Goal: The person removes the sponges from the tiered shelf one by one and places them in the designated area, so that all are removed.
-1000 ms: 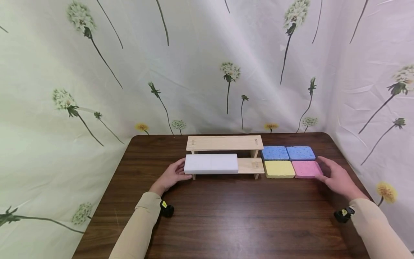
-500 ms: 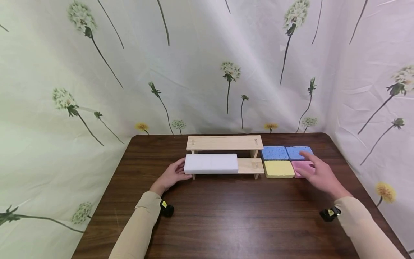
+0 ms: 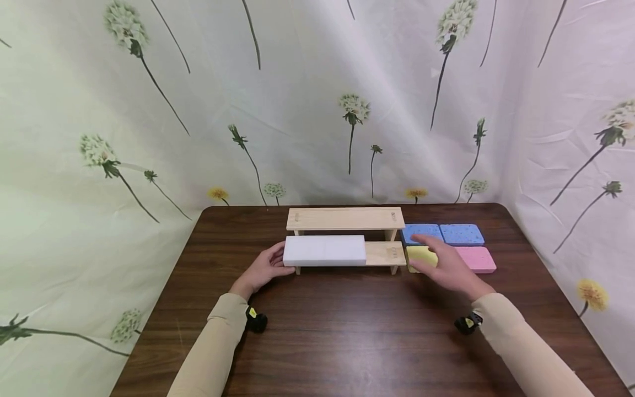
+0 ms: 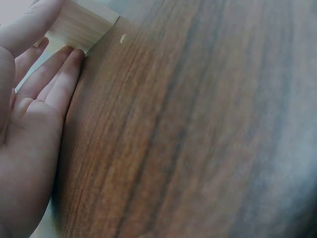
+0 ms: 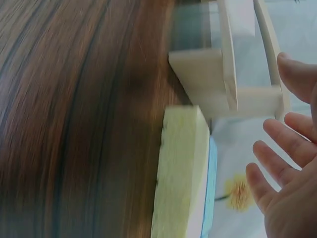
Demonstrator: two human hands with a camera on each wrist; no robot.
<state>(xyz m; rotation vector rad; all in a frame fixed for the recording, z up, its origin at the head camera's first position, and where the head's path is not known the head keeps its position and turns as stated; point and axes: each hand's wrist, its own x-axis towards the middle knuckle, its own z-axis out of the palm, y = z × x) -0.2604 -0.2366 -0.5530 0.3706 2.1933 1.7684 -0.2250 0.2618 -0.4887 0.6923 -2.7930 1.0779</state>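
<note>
My left hand (image 3: 265, 268) rests at the left end of a small two-tier wooden shelf (image 3: 345, 219). In the left wrist view its fingers lie nearly straight, their tips against a pale wooden leg (image 4: 81, 25). A white block (image 3: 324, 251) lies on the shelf's lower tier, covering its left part. Over the yellow sponge (image 3: 420, 255) hovers my right hand (image 3: 448, 267), fingers spread and holding nothing. The right wrist view shows this yellow sponge (image 5: 179, 163) beside the shelf's end, below the spread fingers (image 5: 280, 166).
Behind the yellow sponge are two blue sponges (image 3: 461, 235), and a pink sponge (image 3: 477, 259) lies to its right. Everything stands on a dark wooden table (image 3: 347, 342), close to its back edge. A dandelion-print cloth (image 3: 307, 110) hangs behind.
My right hand has moved left, from the pink sponge's right side, across it, to above the yellow sponge. The left hand, shelf and white block stay as they were.
</note>
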